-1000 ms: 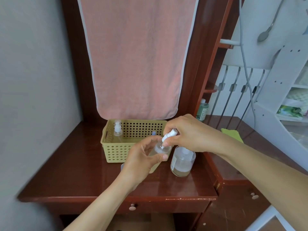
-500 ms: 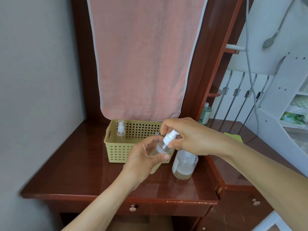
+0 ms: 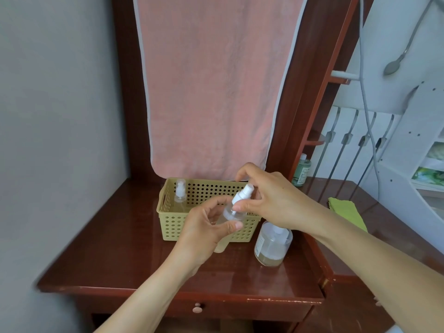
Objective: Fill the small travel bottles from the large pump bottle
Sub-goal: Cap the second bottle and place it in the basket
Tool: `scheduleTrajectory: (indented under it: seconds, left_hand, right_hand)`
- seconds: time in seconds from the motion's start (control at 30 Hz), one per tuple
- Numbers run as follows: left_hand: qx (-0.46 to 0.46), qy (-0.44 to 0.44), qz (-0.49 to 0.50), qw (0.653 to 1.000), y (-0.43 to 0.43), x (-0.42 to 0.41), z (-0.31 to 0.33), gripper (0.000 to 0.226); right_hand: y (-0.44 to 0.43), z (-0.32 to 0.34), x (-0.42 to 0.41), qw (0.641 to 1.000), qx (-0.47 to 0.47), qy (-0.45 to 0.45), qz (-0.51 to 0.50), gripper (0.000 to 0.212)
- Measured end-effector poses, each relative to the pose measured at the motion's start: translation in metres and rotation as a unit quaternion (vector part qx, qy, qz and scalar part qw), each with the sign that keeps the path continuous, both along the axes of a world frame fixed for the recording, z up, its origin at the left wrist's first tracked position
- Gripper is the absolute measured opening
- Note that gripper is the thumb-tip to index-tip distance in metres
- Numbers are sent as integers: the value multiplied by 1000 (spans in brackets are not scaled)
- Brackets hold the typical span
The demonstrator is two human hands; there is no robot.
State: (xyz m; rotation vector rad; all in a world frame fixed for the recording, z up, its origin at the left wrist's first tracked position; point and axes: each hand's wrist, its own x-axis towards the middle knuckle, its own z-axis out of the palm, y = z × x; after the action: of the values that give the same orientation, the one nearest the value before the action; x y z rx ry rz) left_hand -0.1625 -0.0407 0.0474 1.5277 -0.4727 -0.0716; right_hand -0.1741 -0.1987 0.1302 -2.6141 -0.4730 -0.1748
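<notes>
Your right hand (image 3: 271,203) has rolled back slightly, exposing more of the spray cap (image 3: 245,192) it pinches at the collar. Your left hand (image 3: 204,227) curls round the small travel bottle (image 3: 231,212), tilted before the basket (image 3: 173,224), steadying it for twisting. The large pump bottle (image 3: 272,246) stands just beside the basket, within reach for refilling.

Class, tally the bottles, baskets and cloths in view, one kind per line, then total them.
Small spray bottles: 2 (held bottle; second bottle)
Large bottle: 1
Green bottle: 1
Basket: 1
Pink towel: 1
Green cloth: 1
Total: 7
</notes>
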Motion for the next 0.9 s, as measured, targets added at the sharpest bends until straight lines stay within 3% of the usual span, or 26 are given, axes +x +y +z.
scheduleTrajectory:
  seconds: [0.13, 0.43, 0.6, 0.67, 0.73, 0.9]
  left_hand:
    - [-2, 4, 9, 1000, 5, 1, 2, 38]
    - [8, 0, 16, 1000, 13, 1, 2, 35]
    - [-3, 6, 28, 1000, 19, 6, 2, 37]
    - [1, -4, 33, 999, 19, 7, 2, 37]
    - [4, -13, 45, 999, 19, 7, 2, 36]
    - [-12, -3, 43, 999, 23, 11, 3, 37]
  right_hand:
    - [4, -1, 0, 998, 46, 24, 26, 47]
    - [11, -8, 5, 998, 59, -14, 15, 18]
    - [17, -12, 12, 994, 106, 29, 29, 24]
    - [22, -14, 14, 993, 116, -16, 3, 14]
    - [28, -17, 15, 992, 104, -57, -31, 18]
    - [28, -17, 14, 992, 123, -2, -1, 37]
